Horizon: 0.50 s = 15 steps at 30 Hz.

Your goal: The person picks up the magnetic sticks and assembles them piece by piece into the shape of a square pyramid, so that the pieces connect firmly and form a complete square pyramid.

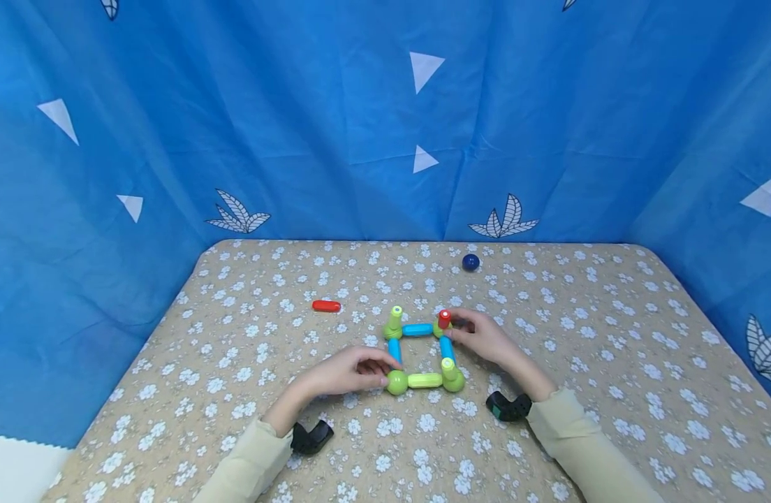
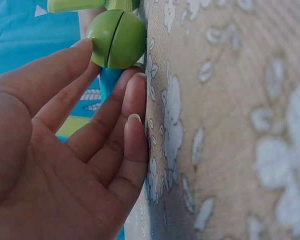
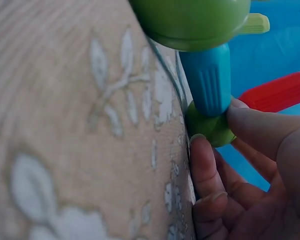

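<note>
A square frame of magnetic building sticks and green balls lies on the table. My left hand (image 1: 346,370) holds its near-left green ball (image 1: 397,382) between thumb and fingers; no stick stands on that ball. At the far-right corner, my right hand (image 1: 484,339) grips another green ball (image 3: 210,125), on which a red stick (image 1: 445,319) stands upright. Blue sticks (image 1: 417,330) form the far, left and right sides, and a yellow-green stick (image 1: 425,380) forms the near side. Upright yellow-green sticks (image 1: 395,318) rise from the far-left and near-right balls.
A loose red stick (image 1: 326,306) lies left of the frame. Toward the back edge sits a dark blue ball (image 1: 470,263). A flowered cloth (image 1: 580,349) covers the table, and a blue curtain (image 1: 335,126) hangs behind and at both sides.
</note>
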Motion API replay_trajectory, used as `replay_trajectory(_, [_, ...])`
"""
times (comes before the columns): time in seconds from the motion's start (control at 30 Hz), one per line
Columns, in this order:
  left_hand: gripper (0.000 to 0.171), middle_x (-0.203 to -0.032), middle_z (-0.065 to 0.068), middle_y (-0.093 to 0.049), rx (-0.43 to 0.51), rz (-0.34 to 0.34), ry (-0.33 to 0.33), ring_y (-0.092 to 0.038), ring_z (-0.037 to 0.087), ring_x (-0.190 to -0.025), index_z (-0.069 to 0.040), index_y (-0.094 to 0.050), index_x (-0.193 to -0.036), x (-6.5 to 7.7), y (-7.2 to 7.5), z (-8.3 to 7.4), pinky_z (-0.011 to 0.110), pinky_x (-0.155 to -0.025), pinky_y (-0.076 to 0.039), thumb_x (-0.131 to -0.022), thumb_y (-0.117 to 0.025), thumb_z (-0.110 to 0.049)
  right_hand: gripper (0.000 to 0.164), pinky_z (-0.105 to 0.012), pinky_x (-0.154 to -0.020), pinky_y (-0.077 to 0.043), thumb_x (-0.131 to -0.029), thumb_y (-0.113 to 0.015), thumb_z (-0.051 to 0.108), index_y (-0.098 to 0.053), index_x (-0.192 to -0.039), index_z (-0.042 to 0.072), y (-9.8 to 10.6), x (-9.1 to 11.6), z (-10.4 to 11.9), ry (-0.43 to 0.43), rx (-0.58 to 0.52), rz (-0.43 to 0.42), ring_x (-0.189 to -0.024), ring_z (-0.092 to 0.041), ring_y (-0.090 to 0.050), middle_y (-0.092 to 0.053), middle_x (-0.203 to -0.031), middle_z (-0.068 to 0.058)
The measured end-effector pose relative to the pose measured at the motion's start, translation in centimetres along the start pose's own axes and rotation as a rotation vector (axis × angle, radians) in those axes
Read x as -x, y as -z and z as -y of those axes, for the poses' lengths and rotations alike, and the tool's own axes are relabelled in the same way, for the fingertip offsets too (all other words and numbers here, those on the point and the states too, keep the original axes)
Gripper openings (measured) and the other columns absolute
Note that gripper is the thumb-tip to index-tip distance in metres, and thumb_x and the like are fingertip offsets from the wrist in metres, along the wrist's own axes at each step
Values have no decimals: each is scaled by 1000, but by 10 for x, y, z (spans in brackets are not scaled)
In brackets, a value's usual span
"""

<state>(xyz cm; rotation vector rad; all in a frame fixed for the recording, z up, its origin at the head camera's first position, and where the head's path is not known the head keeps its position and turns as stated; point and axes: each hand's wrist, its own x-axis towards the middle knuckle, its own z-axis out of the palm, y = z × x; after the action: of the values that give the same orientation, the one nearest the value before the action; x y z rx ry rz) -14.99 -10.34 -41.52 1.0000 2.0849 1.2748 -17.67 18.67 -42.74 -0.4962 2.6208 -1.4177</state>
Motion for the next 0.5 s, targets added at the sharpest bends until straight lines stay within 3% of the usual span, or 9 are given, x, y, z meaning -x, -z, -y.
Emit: replay_trajectory(0.5, [25,-107,4,-64,-9,-1,-45,-61,17,-92,-4,-63,-117,3,4,1,31,-80,-50,-93,-59,-8,36,-28,-64,-48,-86,-68,8,-59,-120,-1,0,5,-5,46,-44,0,-77,-18,-55,-61,-102,-10])
